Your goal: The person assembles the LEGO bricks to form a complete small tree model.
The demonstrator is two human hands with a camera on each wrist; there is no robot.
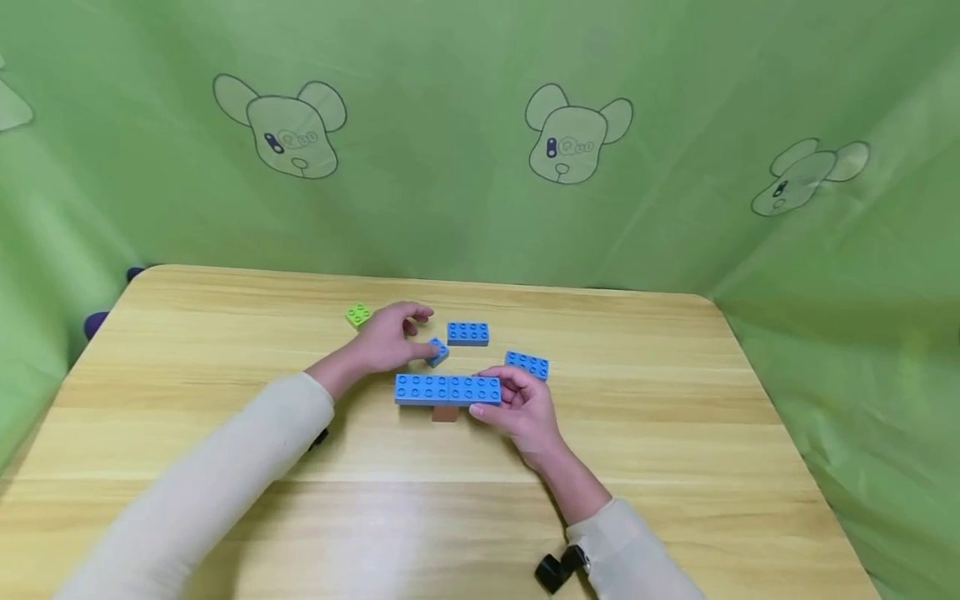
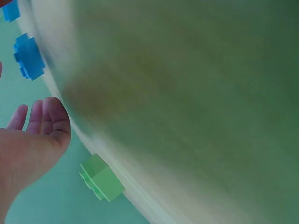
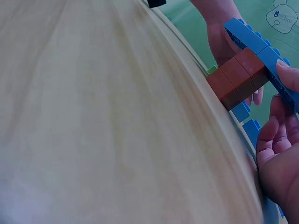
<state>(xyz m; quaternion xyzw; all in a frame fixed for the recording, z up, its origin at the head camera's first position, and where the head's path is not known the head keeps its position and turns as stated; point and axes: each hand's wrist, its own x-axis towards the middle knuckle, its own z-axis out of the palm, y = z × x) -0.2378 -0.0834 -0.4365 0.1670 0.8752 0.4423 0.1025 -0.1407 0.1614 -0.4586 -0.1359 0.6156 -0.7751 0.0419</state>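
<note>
Two blue eight-stud bricks (image 1: 422,389) lie end to end on top of a short brown brick stack (image 3: 236,77), forming a T shape. My right hand (image 1: 525,417) grips the right end of this blue bar, thumb in front and fingers behind. Beyond the bar, my left hand (image 1: 386,337) reaches over a small blue brick (image 1: 438,353), its thumb overlapping the brick in the head view. The other left fingers stay bent loosely, apart from that brick. A lime green brick (image 1: 358,315) sits just left of the left hand.
Behind the bar lie a blue eight-stud brick (image 1: 468,334) and another blue brick (image 1: 528,363), partly covered by the right hand. The wooden table (image 1: 637,433) ends at a green curtain (image 1: 450,167) with printed mouse heads.
</note>
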